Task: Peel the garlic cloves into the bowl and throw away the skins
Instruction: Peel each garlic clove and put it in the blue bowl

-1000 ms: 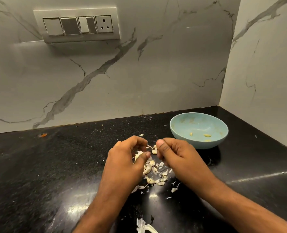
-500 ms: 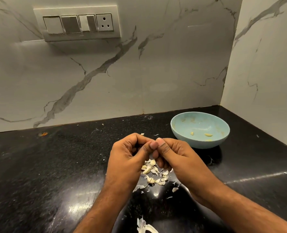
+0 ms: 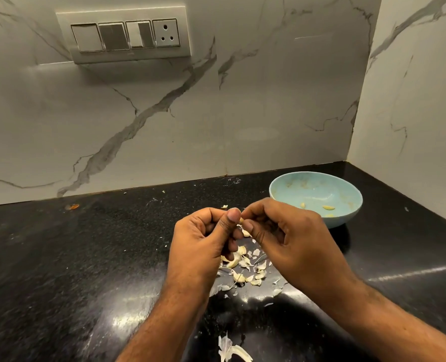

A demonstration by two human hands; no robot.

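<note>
My left hand (image 3: 203,244) and my right hand (image 3: 292,241) meet above the black counter, fingertips pinched together on one small garlic clove (image 3: 241,221), of which only a pale sliver and a thread of skin show. Under the hands lies a heap of garlic cloves and torn skins (image 3: 245,267). A light blue bowl (image 3: 282,192) stands just right of my right hand, holding a few peeled cloves (image 3: 328,207).
Black stone counter (image 3: 86,257) runs to marble walls at the back and right. A larger piece of garlic skin (image 3: 229,348) lies near the front edge. A switch panel with a socket (image 3: 125,35) is on the back wall. A small orange scrap (image 3: 73,206) lies far left.
Both hands have closed together and risen a little above the heap; the thumbs now press on the clove. The bowl and heap stay put.
</note>
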